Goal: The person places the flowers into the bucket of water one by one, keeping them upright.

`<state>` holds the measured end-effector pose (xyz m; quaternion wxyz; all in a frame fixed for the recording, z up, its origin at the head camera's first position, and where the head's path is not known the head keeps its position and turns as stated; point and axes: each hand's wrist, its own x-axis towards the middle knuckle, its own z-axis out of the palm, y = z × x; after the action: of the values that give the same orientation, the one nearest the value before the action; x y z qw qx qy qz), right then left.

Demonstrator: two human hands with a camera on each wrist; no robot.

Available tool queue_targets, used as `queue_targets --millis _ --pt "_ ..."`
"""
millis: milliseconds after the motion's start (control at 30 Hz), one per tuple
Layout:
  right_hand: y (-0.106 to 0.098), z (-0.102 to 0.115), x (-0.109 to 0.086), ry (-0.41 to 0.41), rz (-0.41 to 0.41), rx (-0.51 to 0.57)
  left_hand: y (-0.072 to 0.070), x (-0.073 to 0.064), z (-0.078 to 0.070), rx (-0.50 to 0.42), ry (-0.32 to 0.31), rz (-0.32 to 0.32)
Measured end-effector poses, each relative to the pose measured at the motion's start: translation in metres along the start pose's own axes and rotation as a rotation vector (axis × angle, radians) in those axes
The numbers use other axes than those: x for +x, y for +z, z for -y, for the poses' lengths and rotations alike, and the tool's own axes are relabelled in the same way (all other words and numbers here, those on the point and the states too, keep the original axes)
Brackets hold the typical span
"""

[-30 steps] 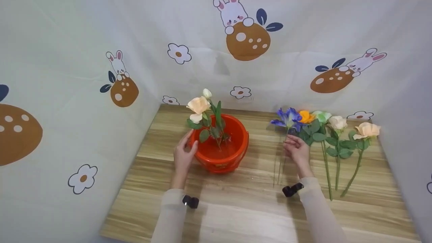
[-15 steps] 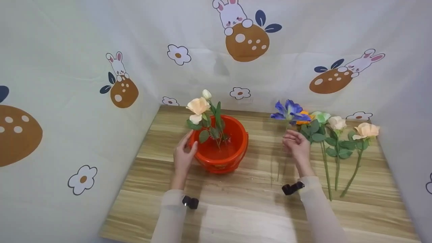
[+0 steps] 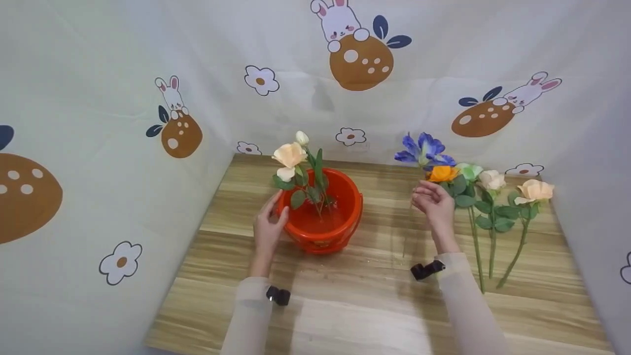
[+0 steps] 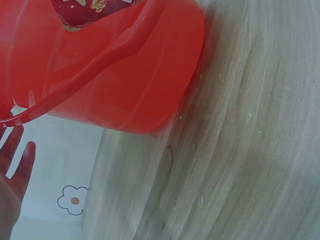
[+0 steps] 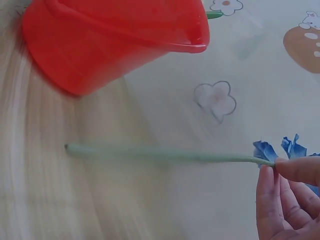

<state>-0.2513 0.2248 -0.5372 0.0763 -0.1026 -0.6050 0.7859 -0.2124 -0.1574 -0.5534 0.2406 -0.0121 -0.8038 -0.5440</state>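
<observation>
My right hand [image 3: 435, 204] pinches the green stem [image 5: 165, 154] of a blue-purple artificial flower [image 3: 425, 152] just under its bloom. In the right wrist view the stem stretches from the fingertips toward the table, its lower part blurred. My left hand [image 3: 270, 224] rests at the left side of a red bucket [image 3: 323, 241], fingers spread and fairly straight near the rim. A peach rose [image 3: 290, 155] and a white bud [image 3: 302, 138] lean inside the bucket with their leaves over the rim. The bucket's red handle [image 4: 90, 72] hangs across its side in the left wrist view.
Right of the right hand lie an orange flower [image 3: 442, 173], a pale green flower [image 3: 470, 170], a cream rose [image 3: 493, 179] and a peach rose [image 3: 535, 191]. They lie on the wooden table [image 3: 355, 315]. A printed cloth [image 3: 424, 59] hangs behind and at both sides.
My right hand has risen slightly away from me, lifting the blue-purple flower; its bloom now stands above the orange flower, which shows more. The left hand and bucket have stayed in place.
</observation>
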Motion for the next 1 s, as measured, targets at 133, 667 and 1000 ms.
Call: queue_targets --millis 133,667,1000 --pt "0.005 0.006 0.001 -0.007 0.006 -0.026 -0.004 -0.003 -0.016 -0.005 0.004 0.002" --pt "0.031 0.026 0.003 -0.056 0.045 -0.025 -0.005 -0.003 -0.017 -0.028 -0.025 0.029" --pt "0.049 0.037 0.001 -0.099 0.068 -0.040 -0.005 -0.001 -0.013 -0.005 -0.027 0.020"
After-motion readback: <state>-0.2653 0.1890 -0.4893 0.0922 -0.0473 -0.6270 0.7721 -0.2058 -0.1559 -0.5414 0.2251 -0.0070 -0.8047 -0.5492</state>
